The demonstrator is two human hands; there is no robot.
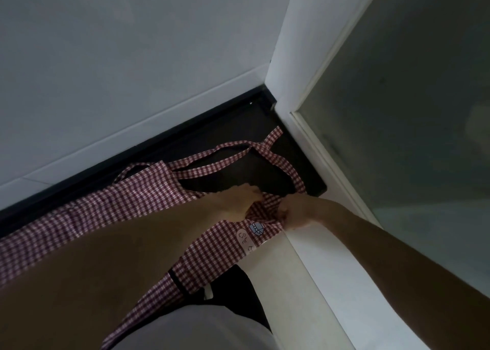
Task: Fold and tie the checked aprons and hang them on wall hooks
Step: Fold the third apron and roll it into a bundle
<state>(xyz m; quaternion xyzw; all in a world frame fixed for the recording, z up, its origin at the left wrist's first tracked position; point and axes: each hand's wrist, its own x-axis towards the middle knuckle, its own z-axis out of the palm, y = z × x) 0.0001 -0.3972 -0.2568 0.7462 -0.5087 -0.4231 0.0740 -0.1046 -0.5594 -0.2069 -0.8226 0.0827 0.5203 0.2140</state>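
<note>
— Head view looks down on a dim corner: where is the checked apron (127,206)?

— Spread over a black counter (233,137) that runs along the white tiled wall (132,58). The red-and-white cloth lies from the lower left up to the middle, and part of it hangs over the counter's near edge toward the person's body. Its straps (212,161) loop across the dark surface toward the corner.

— And the hands?

— Both meet at the apron's upper part. The left hand (238,201) has its fingers curled into the fabric, gripping a bunch of it. The right hand (294,212) is just beside it, fingers curled round the cloth where a strap joins.

— Any marks on the cloth?

— A small pinkish label (245,241) with lettering too small to read, and a little blue-and-white patch (256,228) just beside it, both just below the hands.

— What stands to the right?

— A white frame (291,84) with a frosted glass panel (411,111).
</note>
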